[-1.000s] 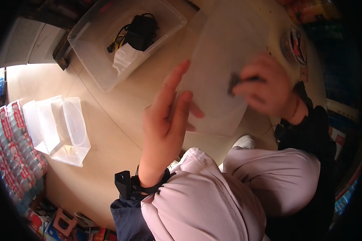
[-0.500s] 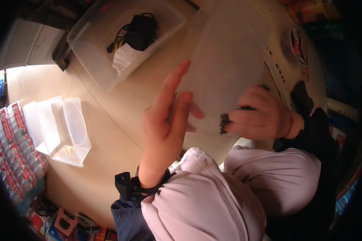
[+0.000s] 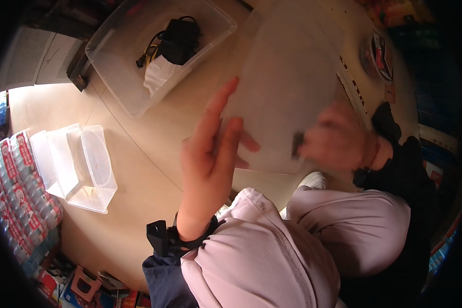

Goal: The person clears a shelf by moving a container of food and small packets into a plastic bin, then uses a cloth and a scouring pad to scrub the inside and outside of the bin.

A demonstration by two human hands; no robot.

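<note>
A large translucent plastic panel (image 3: 287,87) stands tilted in front of my knees, its lower edge close to my shoe. My left hand (image 3: 210,138) grips its left edge, with the index finger stretched along it and other fingertips showing past the thumb. In my right hand (image 3: 339,138) is a dark steel wool scourer (image 3: 297,145), held against the panel's lower right part. Motion smears the right hand and the scourer, but the fingers are curled round it.
An open clear bin (image 3: 138,97) holds a black corded device (image 3: 179,41) and a white bag. A smaller clear container (image 3: 87,169) stands at left beside shrink-wrapped bottles (image 3: 25,190). A round tub (image 3: 379,56) is at upper right. Boxes and a pink stool (image 3: 84,282) lie lower left.
My right hand has moved slightly right and down with the scourer and is more blurred. The left hand and the panel have barely shifted.
</note>
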